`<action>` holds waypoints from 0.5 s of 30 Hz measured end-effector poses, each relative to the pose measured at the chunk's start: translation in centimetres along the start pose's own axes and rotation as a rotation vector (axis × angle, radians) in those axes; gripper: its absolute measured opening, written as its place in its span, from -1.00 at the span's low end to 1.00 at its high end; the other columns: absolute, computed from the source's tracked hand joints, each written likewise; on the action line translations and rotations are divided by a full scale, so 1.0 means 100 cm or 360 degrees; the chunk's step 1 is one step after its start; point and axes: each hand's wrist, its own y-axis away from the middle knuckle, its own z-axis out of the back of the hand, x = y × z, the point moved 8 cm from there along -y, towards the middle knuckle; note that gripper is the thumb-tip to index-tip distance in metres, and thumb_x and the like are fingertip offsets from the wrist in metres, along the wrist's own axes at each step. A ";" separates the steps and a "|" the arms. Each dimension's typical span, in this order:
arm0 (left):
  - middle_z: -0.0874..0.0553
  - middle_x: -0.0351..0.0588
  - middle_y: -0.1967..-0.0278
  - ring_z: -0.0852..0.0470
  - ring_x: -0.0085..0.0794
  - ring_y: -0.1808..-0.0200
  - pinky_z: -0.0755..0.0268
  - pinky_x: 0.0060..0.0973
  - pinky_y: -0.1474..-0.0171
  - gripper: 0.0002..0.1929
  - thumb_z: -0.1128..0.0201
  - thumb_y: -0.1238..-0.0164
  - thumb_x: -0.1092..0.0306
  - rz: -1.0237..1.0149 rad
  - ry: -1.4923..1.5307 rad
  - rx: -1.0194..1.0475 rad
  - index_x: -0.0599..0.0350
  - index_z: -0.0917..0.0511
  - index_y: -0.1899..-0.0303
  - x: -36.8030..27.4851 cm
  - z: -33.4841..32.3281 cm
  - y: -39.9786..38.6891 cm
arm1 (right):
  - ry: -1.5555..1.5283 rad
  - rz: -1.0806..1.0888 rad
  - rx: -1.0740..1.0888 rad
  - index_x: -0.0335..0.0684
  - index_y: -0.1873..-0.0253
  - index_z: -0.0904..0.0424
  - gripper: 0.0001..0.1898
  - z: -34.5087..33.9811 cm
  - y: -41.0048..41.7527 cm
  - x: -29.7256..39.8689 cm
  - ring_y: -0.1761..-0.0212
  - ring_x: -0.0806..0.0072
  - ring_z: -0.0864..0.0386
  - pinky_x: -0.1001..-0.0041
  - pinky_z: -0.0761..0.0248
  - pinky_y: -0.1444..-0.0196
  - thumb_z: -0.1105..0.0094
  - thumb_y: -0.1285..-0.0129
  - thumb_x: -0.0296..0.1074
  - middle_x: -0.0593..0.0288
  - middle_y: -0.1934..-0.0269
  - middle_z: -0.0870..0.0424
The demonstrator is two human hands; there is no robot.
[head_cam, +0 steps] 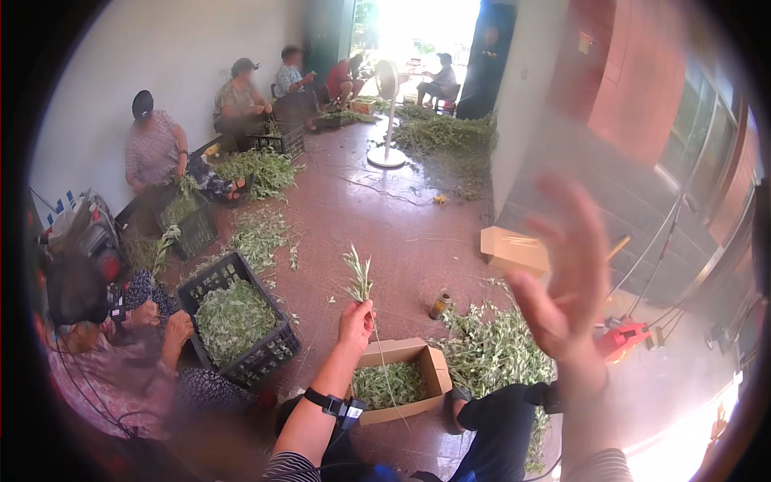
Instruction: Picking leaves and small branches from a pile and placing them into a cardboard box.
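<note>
My left hand (355,325) pinches a leafy green plant stem (359,276) near its top. The leaves point up and away, and the thin bare lower stalk hangs down across a cardboard box (440,369). Stripped green leaves (388,384) lie inside that box, between my legs. Raised on the right, my right hand (566,283) is blurred, its fingers apart and nothing in them. Below and behind it a heap of leafy stems (497,343) spreads over the floor beside the box.
A small bottle (440,306) stands beyond the box. On the left, a co-worker (114,361) sits by a black plastic crate (283,343) of leaves. A second cardboard box (512,250) holds stalks. Farther off are a pedestal fan (387,158), a floor cable (391,196) and several seated people.
</note>
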 end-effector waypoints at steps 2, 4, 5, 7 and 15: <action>-0.50 -0.35 0.57 -0.46 -0.71 0.56 -0.20 -0.81 0.57 -0.91 -0.23 -0.13 0.40 0.0114 -0.0091 0.0097 -0.01 -0.46 0.41 0.011 -0.010 0.004 | 0.0049 -0.0317 0.0208 -0.20 -0.16 -0.29 -0.44 -0.051 0.041 -0.058 -0.12 0.26 -0.34 0.37 -0.34 0.01 -0.25 -0.01 -0.38 0.01 -0.16 -0.27; -0.50 -0.36 0.57 -0.45 -0.72 0.56 -0.18 -0.79 0.56 -0.91 -0.23 -0.13 0.38 0.0062 -0.0177 0.0100 -0.02 -0.46 0.41 0.016 -0.017 0.008 | -0.0188 -0.0797 0.0410 -0.26 -0.10 -0.36 -0.54 -0.108 0.097 -0.121 -0.04 0.32 -0.42 0.45 -0.36 0.02 -0.21 -0.08 -0.32 0.00 -0.04 -0.40; -0.51 -0.36 0.57 -0.44 -0.72 0.55 -0.16 -0.78 0.55 -0.92 -0.23 -0.13 0.36 0.0110 -0.0269 0.0126 -0.02 -0.47 0.41 0.023 -0.021 0.010 | -0.0343 -0.1042 0.0508 -0.27 -0.10 -0.36 -0.57 -0.136 0.129 -0.148 -0.01 0.40 -0.43 0.49 -0.37 0.05 -0.18 -0.12 -0.33 0.08 0.00 -0.44; -0.51 -0.37 0.55 -0.43 -0.73 0.54 -0.14 -0.77 0.54 -0.92 -0.24 -0.13 0.35 0.0058 -0.0385 0.0198 -0.02 -0.47 0.41 0.030 -0.029 0.013 | -0.0524 -0.1570 0.0657 -0.33 -0.09 -0.35 -0.59 -0.174 0.194 -0.192 0.13 0.57 -0.46 0.56 -0.39 0.18 -0.13 -0.19 -0.26 0.21 0.13 -0.52; -0.55 -0.32 0.49 -0.39 -0.76 0.51 -0.13 -0.75 0.48 -0.89 -0.24 -0.12 0.34 0.0121 -0.0772 0.0262 0.08 -0.51 0.34 0.055 -0.045 0.020 | -0.1188 -0.1941 0.0518 -0.23 0.17 -0.50 -0.76 -0.216 0.264 -0.220 0.40 0.69 -0.43 0.67 -0.30 0.40 -0.12 -0.19 -0.19 0.36 0.41 -0.53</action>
